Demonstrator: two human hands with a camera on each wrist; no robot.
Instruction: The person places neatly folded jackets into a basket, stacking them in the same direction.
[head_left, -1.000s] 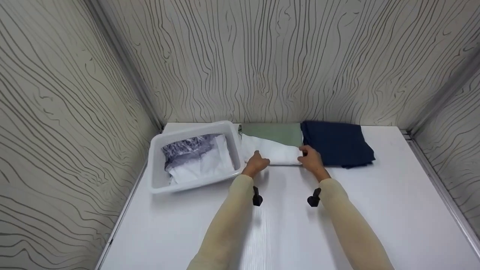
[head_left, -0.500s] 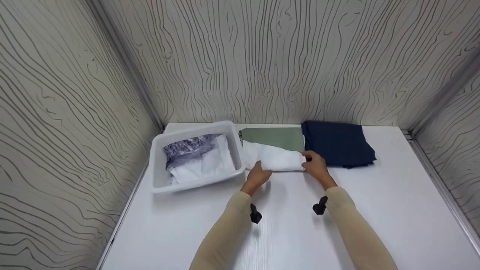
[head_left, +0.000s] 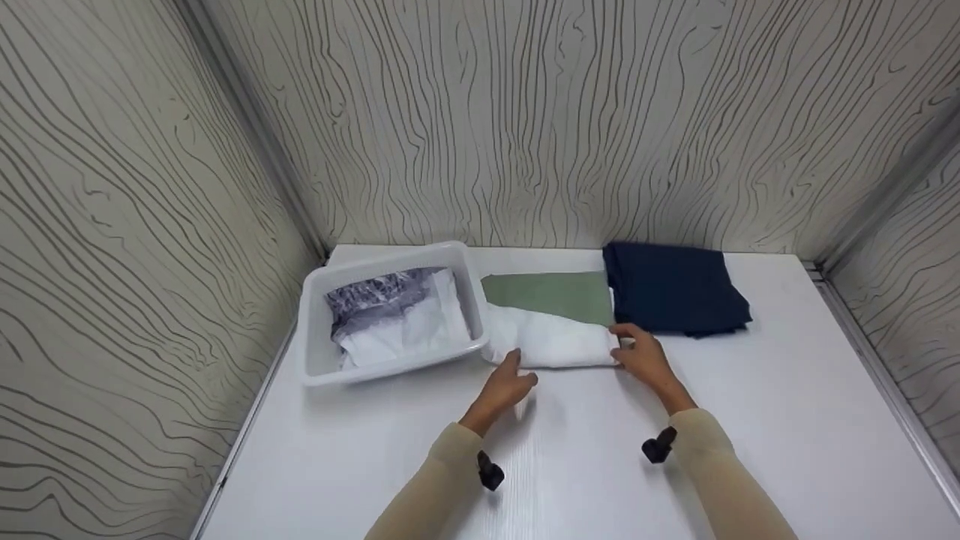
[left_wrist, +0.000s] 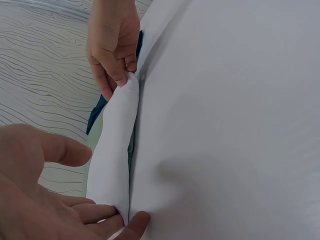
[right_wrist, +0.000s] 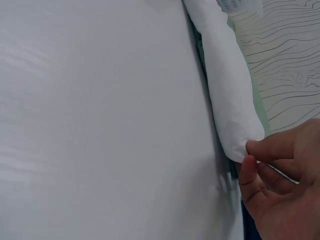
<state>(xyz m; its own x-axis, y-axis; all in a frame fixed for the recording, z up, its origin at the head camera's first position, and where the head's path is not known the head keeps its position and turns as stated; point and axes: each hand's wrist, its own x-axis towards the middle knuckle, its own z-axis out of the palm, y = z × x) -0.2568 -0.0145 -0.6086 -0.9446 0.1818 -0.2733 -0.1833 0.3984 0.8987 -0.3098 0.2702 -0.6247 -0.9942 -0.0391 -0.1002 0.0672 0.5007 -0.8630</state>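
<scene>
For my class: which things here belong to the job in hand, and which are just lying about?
In the job, seemingly:
white cloth
green cloth beneath it
left hand
right hand

Just lying about, apparently:
navy cloth
basket
patterned cloth inside it

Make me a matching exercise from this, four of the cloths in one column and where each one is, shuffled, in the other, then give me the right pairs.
Column one
1. Navy cloth
2. White cloth
3. Purple-and-white cloth
4. Green cloth

Column two
A. Inside the white basket
B. Directly behind the white cloth in the head view
C. Farthest right of the four
D. One end pinched by the right hand

Right pairs: 1-C, 2-D, 3-A, 4-B
</scene>
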